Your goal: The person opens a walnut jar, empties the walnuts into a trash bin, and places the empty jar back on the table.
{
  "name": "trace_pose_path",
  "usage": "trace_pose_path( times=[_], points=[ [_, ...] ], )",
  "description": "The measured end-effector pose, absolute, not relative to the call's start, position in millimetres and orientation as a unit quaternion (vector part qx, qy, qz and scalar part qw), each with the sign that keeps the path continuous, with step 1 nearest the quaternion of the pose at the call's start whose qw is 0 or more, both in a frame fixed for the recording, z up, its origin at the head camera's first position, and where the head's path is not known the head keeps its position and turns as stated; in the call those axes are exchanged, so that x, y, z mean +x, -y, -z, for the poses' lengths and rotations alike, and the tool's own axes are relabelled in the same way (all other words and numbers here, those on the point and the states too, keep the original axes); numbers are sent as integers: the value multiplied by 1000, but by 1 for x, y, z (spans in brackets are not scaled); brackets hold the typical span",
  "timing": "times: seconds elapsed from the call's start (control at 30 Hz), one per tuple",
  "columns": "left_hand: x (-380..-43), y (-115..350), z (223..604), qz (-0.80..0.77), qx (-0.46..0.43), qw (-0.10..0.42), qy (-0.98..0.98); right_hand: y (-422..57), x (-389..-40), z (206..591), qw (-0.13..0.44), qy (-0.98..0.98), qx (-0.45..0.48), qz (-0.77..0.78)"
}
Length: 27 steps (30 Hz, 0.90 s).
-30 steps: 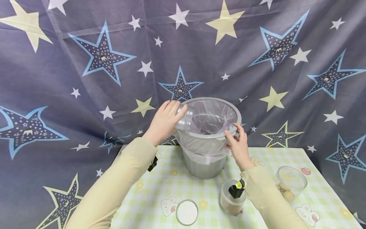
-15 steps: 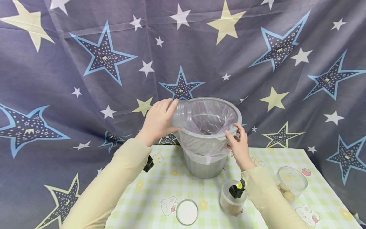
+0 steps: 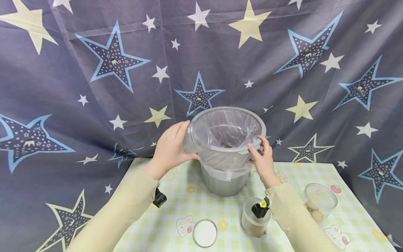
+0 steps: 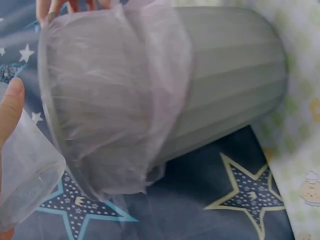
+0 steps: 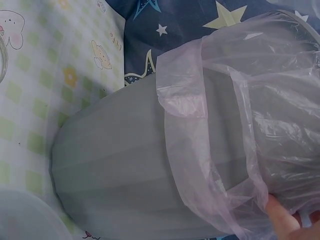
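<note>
My left hand (image 3: 170, 145) grips a clear plastic jar (image 3: 199, 134), tilted with its mouth over the left rim of a grey trash bin (image 3: 223, 185). No contents can be made out in the jar. In the left wrist view, the jar (image 4: 32, 175) is beside the bin's rim, with my thumb (image 4: 11, 107) along its side. A translucent pinkish bag (image 3: 231, 162) lines the bin and folds down over its outside. With thumb and fingers, my right hand (image 3: 264, 162) pinches the bin's right rim and the bag. The right wrist view shows a fingertip (image 5: 280, 217) on the bag.
On the checked tablecloth (image 3: 176, 210) lies a round white lid-like disc (image 3: 205, 232). A lidded container (image 3: 253, 225) stands in front of the bin. Farther right is a clear tub (image 3: 321, 197) with brown roundish pieces. A star-patterned curtain (image 3: 201, 52) hangs close behind the bin.
My left hand has shifted left and down around the jar, and the jar has swung lower at the rim, showing more of itself. The right hand and the bin stay put.
</note>
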<state>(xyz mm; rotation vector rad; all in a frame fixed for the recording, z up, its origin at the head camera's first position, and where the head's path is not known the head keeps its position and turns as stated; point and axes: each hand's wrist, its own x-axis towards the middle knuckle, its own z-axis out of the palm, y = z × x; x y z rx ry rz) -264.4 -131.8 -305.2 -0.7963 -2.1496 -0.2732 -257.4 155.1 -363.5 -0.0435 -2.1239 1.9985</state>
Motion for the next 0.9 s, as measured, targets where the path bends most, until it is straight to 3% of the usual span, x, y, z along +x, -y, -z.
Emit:
trace_pose_path(
  times=[0.4,0.9],
  points=[
    [-249,150,347,145,-307,375,863,-156,-258,363,109,722,-13,-683],
    [-228,175,392,194,-217,282,914,-158,-259,363,100,721,-8,-686]
  ],
)
